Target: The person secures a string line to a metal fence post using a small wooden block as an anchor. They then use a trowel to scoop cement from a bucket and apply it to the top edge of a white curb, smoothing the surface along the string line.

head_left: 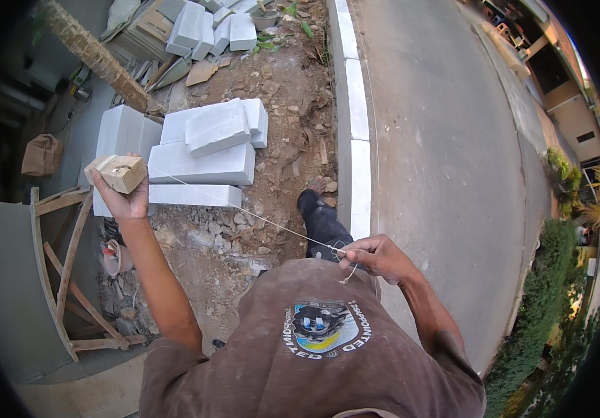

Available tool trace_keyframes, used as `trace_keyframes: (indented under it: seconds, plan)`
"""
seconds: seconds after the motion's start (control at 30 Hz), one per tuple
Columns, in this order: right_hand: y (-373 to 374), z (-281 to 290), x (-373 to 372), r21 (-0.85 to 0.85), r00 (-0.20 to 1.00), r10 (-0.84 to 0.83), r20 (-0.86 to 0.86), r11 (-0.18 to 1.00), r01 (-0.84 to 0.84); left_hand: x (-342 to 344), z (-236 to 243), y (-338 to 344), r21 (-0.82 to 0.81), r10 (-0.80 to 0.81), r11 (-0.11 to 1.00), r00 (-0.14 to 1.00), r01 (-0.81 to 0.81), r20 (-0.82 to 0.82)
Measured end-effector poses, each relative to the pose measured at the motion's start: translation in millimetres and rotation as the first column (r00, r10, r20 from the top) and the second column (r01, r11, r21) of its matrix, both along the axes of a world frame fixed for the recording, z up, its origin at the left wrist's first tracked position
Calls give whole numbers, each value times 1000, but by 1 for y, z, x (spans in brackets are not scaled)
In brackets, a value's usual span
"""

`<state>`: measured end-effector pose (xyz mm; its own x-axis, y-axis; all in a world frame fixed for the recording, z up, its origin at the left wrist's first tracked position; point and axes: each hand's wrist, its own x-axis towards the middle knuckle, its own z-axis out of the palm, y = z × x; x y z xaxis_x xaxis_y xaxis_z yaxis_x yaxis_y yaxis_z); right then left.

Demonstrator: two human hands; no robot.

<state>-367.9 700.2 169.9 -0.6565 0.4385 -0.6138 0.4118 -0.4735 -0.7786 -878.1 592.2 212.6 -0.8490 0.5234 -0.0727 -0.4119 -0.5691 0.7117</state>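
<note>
My left hand [130,197] is raised on the left, its fingers wrapped round a short block of wood [119,173]. From that block a thin pale string [258,217] stretches taut, slanting down to the right. My right hand [381,256], in front of my chest, pinches the string's other end between thumb and fingers. A small loose loop and a short tail hang at the pinch. Behind the block and the string lie several white building blocks [202,164], some stacked, one set askew on top.
A low white block wall [358,118] runs beside the paved road [446,153] on the right. Rubble and soil [286,104] cover the ground left of it. A wooden trestle frame [66,279] stands at left, near a bucket [117,258]. More white blocks [243,33] are piled at the back.
</note>
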Motion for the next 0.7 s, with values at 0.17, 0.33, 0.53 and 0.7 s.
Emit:
trace_keyframes:
  seconds: [0.17, 0.33, 0.53, 0.7]
  plan:
    - [54, -6, -35, -80, 944, -331, -5, 941, 329, -23, -13, 135, 8, -153, 988, 986, 153, 62]
    - [156, -17, -51, -1, 804, -583, -111, 810, 587, -37, -33, 289, -62, -359, 931, 933, 361, 39]
    - [317, 19, -13, 343, 594, -776, -212, 510, 789, -57, -63, 430, -81, -446, 881, 875, 466, 185]
    - [392, 56, -8, 379, 531, -824, -199, 435, 817, -90, -65, 490, -146, -331, 917, 911, 372, 245]
